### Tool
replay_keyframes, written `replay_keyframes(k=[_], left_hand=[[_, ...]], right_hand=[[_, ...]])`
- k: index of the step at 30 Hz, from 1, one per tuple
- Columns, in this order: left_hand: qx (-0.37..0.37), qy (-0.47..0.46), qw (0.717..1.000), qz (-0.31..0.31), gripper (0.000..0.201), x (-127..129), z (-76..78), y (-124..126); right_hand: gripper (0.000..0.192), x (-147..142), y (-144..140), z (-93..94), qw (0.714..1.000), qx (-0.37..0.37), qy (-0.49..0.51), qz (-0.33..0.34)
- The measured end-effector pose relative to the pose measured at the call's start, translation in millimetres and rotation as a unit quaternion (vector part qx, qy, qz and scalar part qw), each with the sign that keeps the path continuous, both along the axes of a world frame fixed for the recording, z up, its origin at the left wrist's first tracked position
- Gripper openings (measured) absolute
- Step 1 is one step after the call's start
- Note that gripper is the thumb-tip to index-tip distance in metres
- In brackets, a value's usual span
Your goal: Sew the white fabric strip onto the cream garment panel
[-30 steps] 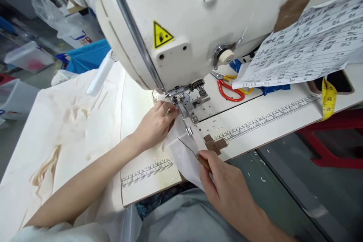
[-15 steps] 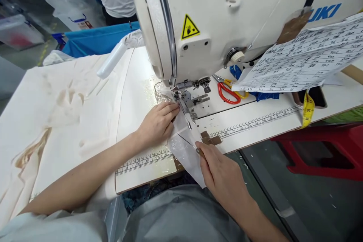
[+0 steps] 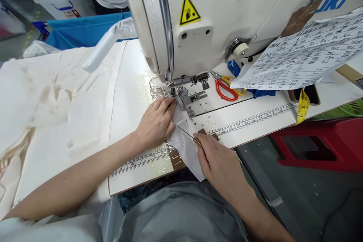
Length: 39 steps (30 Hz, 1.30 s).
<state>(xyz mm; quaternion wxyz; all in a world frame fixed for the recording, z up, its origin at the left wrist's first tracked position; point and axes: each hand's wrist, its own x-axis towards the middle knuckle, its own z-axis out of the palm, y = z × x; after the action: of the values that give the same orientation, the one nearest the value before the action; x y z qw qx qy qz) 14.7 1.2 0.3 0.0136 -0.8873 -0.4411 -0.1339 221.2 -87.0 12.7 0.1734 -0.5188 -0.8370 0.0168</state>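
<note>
My left hand [image 3: 157, 121] lies flat on a small piece of white fabric [image 3: 185, 148], its fingertips just left of the presser foot [image 3: 181, 96] of a white sewing machine [image 3: 221, 19]. My right hand [image 3: 219, 162] grips a thin awl [image 3: 185, 133] with a wooden handle; its metal tip points up-left across the fabric toward my left fingers. The fabric hangs over the table's front edge between my hands.
Red-handled scissors [image 3: 225, 89] and a blue cloth lie behind the needle plate. A printed sheet [image 3: 300, 60] is taped to the machine, and a yellow tape measure [image 3: 302, 107] hangs at the right. Cream fabric [image 3: 51, 102] covers the left table. A person stands at the back left.
The view has shifted closer to the machine. My right hand has moved the awl up-left, so its tip is nearer my left fingers. My left hand stays on the fabric.
</note>
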Motion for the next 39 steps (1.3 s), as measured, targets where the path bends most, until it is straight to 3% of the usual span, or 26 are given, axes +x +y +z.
replay_keyframes(k=[10,22,39], left_hand=[[0.009,0.041,0.999,-0.007,0.053,2,4.0,-10],[0.004,0.011,1.000,-0.021,0.048,3,7.0,-17],[0.024,0.032,0.999,0.013,0.042,-6,4.4,3]], right_hand=[[0.025,-5,13,3.8,0.999,-0.023,-0.031,-0.017],[0.026,-14,18,3.7,0.999,-0.029,-0.045,-0.011],[0.029,-29,37,-2.0,0.999,-0.036,0.024,-0.022]])
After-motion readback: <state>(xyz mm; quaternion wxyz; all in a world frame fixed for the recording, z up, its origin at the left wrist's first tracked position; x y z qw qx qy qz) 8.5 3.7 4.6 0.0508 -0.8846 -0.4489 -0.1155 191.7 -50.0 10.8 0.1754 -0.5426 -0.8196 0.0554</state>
